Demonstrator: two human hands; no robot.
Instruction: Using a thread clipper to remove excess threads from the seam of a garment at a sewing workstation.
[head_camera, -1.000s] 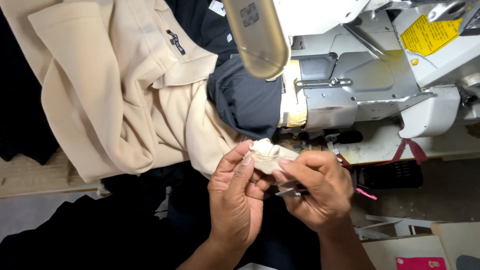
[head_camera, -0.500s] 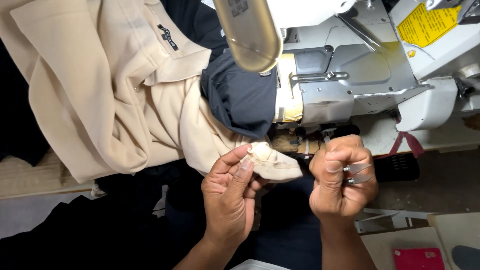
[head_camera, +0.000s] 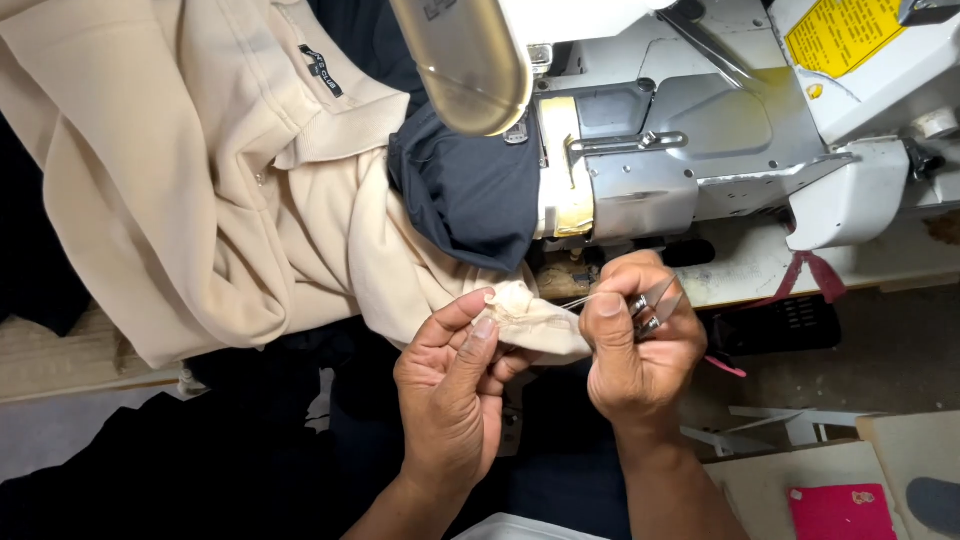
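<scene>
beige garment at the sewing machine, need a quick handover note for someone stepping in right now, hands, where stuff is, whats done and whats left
Left hand: pinches a bunched corner of the beige garment between thumb and fingers.
Right hand: closed around small metal thread snips, with a thin thread stretched from the pinched corner toward it.
Where things are: most of the beige garment lies left of the sewing machine; a dark navy fabric sits at the machine's arm.
Done: the corner is off the machine and in hand.
Left: the thread looks uncut, so trimming it seems the open step.
</scene>
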